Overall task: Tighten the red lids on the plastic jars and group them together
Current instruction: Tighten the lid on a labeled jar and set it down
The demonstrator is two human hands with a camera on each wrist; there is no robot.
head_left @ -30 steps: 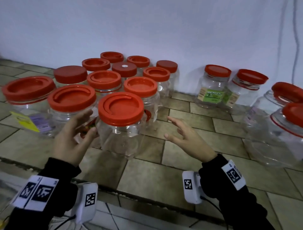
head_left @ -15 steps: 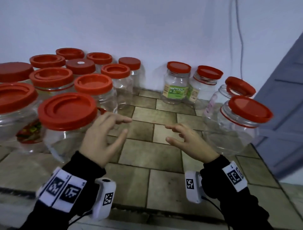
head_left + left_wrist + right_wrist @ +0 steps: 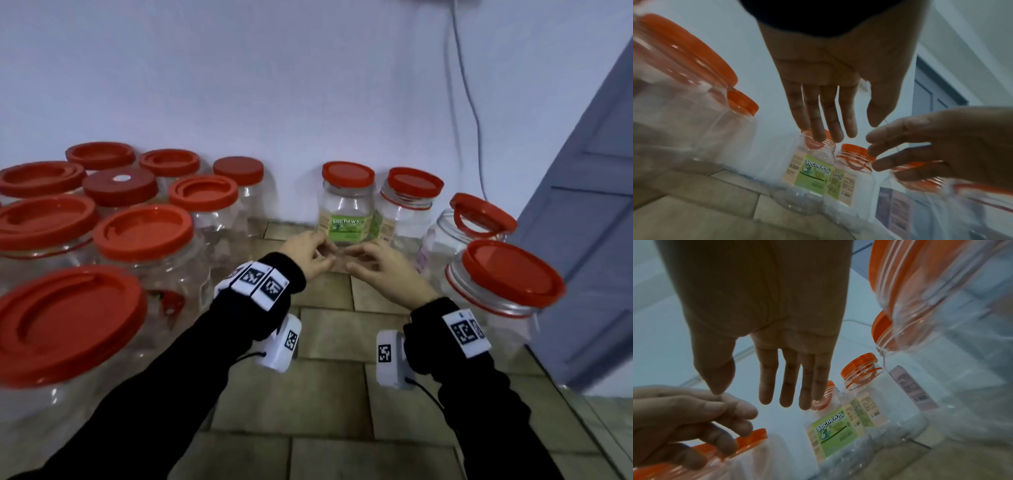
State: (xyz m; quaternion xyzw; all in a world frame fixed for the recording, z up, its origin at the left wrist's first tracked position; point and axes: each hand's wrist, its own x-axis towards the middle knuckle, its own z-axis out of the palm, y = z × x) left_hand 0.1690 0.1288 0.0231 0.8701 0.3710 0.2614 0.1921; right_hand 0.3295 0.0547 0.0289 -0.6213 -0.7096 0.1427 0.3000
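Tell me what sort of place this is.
Likely an indoor floor corner of a home or storeroom: brownish floor tiles meet a plain pale wall, a grey-blue panelled door stands at the right, and a thin cable runs down the wall.

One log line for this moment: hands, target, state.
left hand: open, empty | right hand: open, empty | target: green-label jar, upright by wall, lid on | phase: both reaching, no grip yet

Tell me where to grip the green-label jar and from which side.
Take the green-label jar by its clear body below the red lid, both hands coming from the front: it stands upright against the wall with another jar close on its right.
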